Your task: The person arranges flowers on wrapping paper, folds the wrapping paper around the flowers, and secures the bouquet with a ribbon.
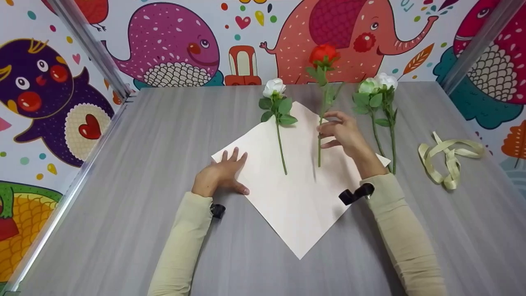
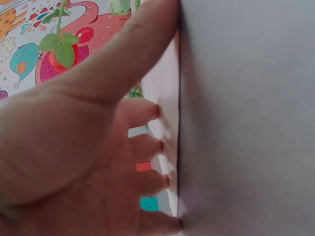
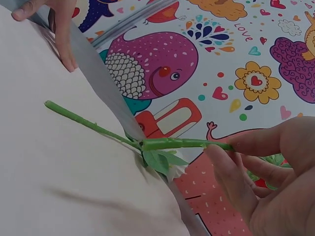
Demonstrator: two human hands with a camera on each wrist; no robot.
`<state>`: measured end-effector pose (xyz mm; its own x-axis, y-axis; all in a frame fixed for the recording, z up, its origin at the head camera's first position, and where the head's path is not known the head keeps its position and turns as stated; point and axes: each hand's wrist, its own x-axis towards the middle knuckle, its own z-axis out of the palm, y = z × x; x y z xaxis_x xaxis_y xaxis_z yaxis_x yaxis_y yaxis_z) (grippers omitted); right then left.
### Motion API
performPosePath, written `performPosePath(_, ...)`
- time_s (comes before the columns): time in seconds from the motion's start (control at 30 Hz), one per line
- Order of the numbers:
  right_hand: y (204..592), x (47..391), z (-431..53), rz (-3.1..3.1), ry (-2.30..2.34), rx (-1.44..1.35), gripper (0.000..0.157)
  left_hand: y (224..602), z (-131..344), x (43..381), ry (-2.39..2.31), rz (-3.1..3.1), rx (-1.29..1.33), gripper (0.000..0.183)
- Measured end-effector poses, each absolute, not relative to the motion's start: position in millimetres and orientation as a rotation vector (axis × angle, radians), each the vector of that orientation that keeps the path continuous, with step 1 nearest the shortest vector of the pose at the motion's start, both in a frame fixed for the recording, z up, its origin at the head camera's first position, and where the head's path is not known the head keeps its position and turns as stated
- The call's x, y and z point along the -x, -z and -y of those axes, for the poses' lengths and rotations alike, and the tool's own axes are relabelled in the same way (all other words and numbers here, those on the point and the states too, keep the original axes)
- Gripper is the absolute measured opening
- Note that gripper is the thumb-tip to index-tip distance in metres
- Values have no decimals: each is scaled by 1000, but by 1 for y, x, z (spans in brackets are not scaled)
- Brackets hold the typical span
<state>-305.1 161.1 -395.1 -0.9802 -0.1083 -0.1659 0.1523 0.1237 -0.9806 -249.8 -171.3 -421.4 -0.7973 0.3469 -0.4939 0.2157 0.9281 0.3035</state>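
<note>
A sheet of pale pink paper (image 1: pixel 300 213) lies cornerwise on the table. My left hand (image 1: pixel 224 172) rests on its left corner, fingers spread and straight, as the left wrist view also shows. On the paper lies a white rose (image 1: pixel 280 139), its bloom past the far edge. My right hand (image 1: pixel 341 131) pinches the green stem of a red rose (image 1: pixel 324 55) between thumb and fingers, holding it above the paper with the bloom pointing away. In the right wrist view the held stem (image 3: pixel 182 143) crosses in front of the white rose (image 3: pixel 93 127).
Right of the paper lie a greenish-white rose (image 1: pixel 370 86) and another white rose (image 1: pixel 388 81), stems side by side near the paper's right corner. A loose cream ribbon (image 1: pixel 450 164) is farther right. Cartoon-printed walls (image 1: pixel 172 41) enclose the back and sides of the grey table (image 1: pixel 135 172).
</note>
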Motion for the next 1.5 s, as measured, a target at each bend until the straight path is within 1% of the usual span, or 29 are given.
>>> performPosePath(0.3, 409, 311, -134, -2136, 1938, -45, 41, 421, 172, 248, -306, -2525, -395, 117)
performPosePath(0.6, 416, 317, -110, -2165, 1899, -63, 48, 422, 171, 249, -290, -2528, -416, 117)
performPosePath(0.87, 423, 319, -90, -2179, 1902, -76, 47, 422, 171, 249, -300, -2533, -409, 116)
performPosePath(1.5, 434, 327, -71, -2133, 1961, -226, 46, 423, 170, 249, -299, -2544, -395, 117)
